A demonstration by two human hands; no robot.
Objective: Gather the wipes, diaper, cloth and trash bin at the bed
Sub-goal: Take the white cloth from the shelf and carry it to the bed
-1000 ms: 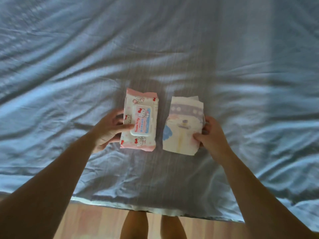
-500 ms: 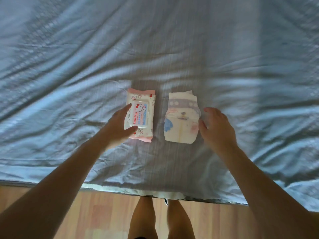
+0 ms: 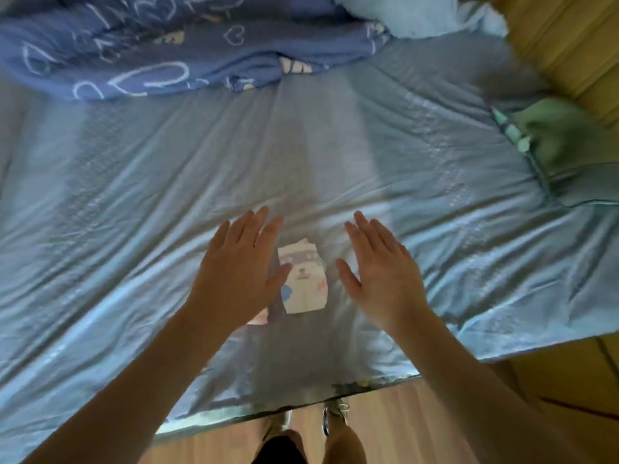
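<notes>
Now both hands have let go: left hand (image 3: pixel 237 272) and right hand (image 3: pixel 382 276) hover spread and empty. Diaper (image 3: pixel 303 279) lies on the bed (image 3: pixel 435 212) between them; wipes (image 3: pixel 258 318) at its 8 o'clock, mostly hidden. 2 items delivered; cloth and bin unseen.

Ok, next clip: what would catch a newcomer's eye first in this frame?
Two open hands, the left hand and right hand, held flat and empty above the pale blue bed sheet. Between them lies a folded diaper with a printed pattern, and a pink corner of the wipes pack peeks out under the left hand. A dark blue patterned blanket is bunched along the far side of the bed.
</notes>
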